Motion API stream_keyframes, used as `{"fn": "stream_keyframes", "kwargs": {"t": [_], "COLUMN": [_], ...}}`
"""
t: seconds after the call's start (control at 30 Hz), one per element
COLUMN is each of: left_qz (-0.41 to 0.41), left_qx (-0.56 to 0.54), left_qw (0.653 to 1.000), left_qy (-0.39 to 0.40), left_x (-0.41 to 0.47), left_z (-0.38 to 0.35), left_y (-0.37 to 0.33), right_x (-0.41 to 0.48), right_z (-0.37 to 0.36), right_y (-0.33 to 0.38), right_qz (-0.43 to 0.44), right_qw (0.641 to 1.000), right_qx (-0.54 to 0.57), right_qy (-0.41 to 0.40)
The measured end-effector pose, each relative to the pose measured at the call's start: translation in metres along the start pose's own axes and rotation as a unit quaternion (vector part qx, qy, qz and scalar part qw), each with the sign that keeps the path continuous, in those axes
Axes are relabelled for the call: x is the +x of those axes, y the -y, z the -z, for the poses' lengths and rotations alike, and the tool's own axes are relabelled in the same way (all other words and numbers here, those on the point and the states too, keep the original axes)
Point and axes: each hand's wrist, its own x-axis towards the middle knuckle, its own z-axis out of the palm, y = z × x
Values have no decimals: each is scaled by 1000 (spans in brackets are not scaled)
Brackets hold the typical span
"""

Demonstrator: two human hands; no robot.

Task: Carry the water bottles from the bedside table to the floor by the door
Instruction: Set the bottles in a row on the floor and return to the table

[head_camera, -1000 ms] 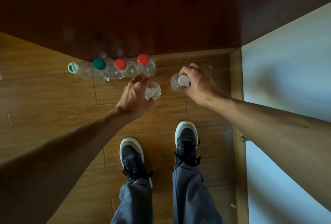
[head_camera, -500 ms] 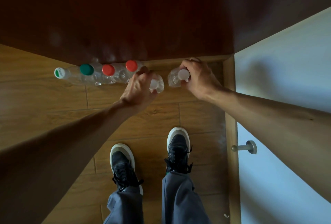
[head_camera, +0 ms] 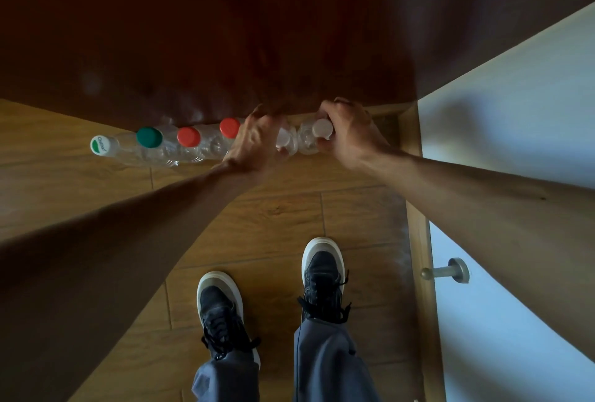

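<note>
Bottles (head_camera: 190, 147) on floor (head_camera: 273, 215) along door (head_camera: 225, 31), wall (head_camera: 515, 128) right

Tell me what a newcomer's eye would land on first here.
The row of clear plastic bottles lined along the foot of the dark brown wooden panel, with one green cap and two red caps bright against it. At the row's right end the left hand grips a white-capped clear bottle and the right hand a second white-capped bottle. Below, two dark sneakers on the wooden plank floor.

- Door (head_camera: 225, 31): dark reddish-brown wood.
- Clear bottles (head_camera: 167, 154) along the door's foot: white-and-green cap (head_camera: 102, 145), green cap (head_camera: 149, 137), red caps (head_camera: 188, 136), white caps (head_camera: 322, 127).
- Floor (head_camera: 273, 215) before the door: honey-brown wood grain.
- Shoes (head_camera: 220, 305): black, white-edged.
- Trousers (head_camera: 325, 366): grey-blue.
</note>
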Motion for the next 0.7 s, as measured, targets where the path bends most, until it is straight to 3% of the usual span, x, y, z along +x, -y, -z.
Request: {"fn": "stream_keyframes", "kwargs": {"t": [0.2,0.7], "left_qz": [18,-28], "left_qx": [4,7], "left_qw": [1000,1000], "left_qy": [7,-1], "left_x": [7,11], "left_z": [2,12], "left_y": [8,9], "right_x": [6,21], "right_z": [-4,-9], "right_y": [3,9], "right_qz": [17,10], "right_qw": [1000,999], "right_qx": [-11,27], "right_qy": [-3,-17]}}
